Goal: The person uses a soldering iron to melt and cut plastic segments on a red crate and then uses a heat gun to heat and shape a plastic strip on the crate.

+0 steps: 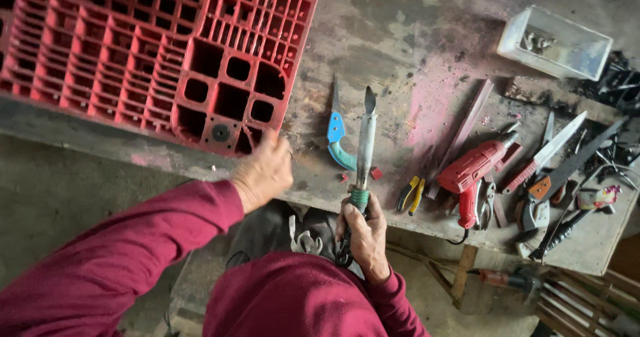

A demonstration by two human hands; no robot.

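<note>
Fingers [363, 217] around soldering iron [365, 144]

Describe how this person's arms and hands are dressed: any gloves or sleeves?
Both arms wear long, loose sleeves of dark red cloth, reaching to the wrists with plain cuffs. The left hand and right hand are bare: no gloves, and no rings or watch that I can see. No markings show on the sleeves.

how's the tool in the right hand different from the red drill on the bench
The soldering iron is slim, grey and straight, with a green band at the grip; the red drill is bulky and pistol-shaped. The soldering iron is held by the right hand, tip pointing away over the workbench; the red drill lies untouched among other tools. Both trail a dark cord.
</note>
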